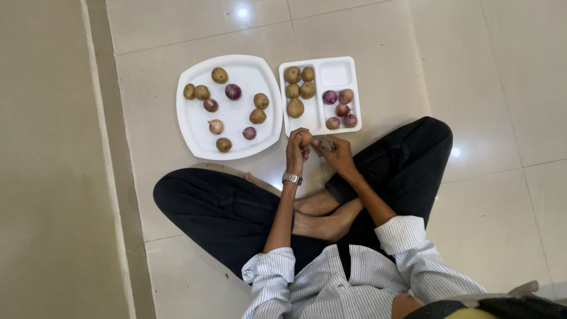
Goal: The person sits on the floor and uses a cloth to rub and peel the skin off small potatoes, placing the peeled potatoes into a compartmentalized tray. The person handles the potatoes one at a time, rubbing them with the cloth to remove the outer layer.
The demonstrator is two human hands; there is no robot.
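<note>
Our left hand [297, 150] grips a small brown potato [305, 139] just in front of the divided white tray [335, 74]. Our right hand [335, 152] is curled beside it around something we cannot make out. The tray holds 5 potatoes [295, 107] and 5 purple onions [330, 97]. Left of it, a white plate [242, 68] carries mixed potatoes and onions.

The person sits cross-legged, bare feet tucked together, both forearms stretched forward with striped sleeves rolled to the elbows. The left hand [297, 149], a watch on its wrist, is curled closed, fingers upward. The right hand [335, 151] lies just beside it, apparently closed too.
</note>
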